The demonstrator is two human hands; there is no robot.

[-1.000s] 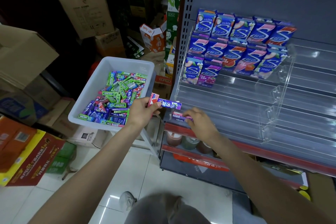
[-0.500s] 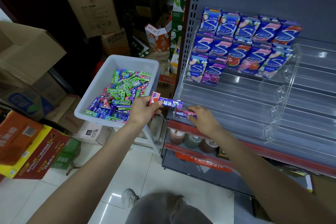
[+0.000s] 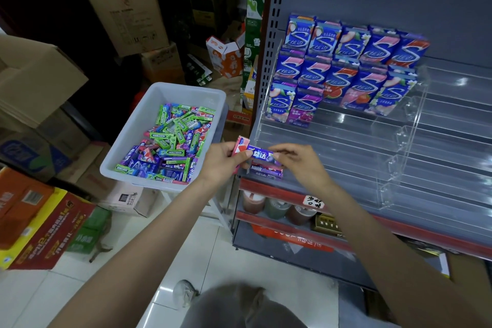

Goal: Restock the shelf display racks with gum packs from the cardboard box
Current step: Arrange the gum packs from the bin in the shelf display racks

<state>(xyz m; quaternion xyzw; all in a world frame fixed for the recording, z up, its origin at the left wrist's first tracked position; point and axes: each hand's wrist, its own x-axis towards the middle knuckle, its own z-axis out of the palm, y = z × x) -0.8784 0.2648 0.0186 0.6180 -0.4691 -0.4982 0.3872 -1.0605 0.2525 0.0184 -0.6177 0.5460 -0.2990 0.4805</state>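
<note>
The left hand (image 3: 222, 161) gripped several gum packs (image 3: 259, 156) just left of the clear rack (image 3: 399, 141) — the right hand (image 3: 298, 161) pinched the purple one's far end; another pack (image 3: 266, 171) lay on the rack's lowest tier.

My left hand (image 3: 222, 161) covers the near ends of the gum packs (image 3: 262, 155) I hold. The print on the loose packs in the bin (image 3: 138, 138) is mostly too small to read.

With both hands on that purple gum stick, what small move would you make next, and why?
Probably the right hand takes the purple gum stick from the left hand and lays it on the clear acrylic rack beside the purple pack already lying there.
</note>
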